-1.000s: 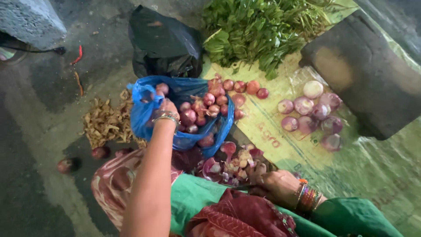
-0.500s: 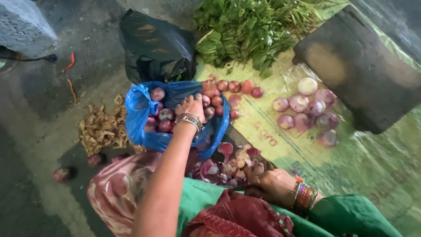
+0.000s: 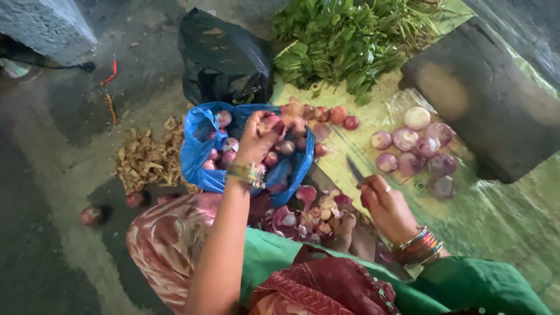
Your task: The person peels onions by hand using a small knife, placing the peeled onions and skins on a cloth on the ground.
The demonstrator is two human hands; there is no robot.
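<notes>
Since a moment ago the left hand [image 3: 256,140] has risen out of the blue bag [image 3: 201,157] with its fingers curled round a red onion [image 3: 269,123], and the right hand [image 3: 385,204] has come up from beside the foot, so that the knife [image 3: 354,169] now shows. Nearest, bare toes [image 3: 344,224] rest among a heap of purple onion skins [image 3: 303,210], likely dropped there as each bulb is stripped. That right hand is clenched on the knife handle, blade pointing away, seemingly kept ready for the bulb the other hand lifts. Beyond, the bag lies open on its side so the unpeeled onions [image 3: 274,154] sit within easy reach, a few more spilling in a row toward the sheet. Peeled onions [image 3: 414,143] are grouped apart on the yellow-green plastic sheet [image 3: 385,105], probably to keep them off the dirty ground. Dry brown peelings [image 3: 146,160] lie left of the bag. Farthest are a black bag [image 3: 224,58] and leafy greens [image 3: 350,35]
</notes>
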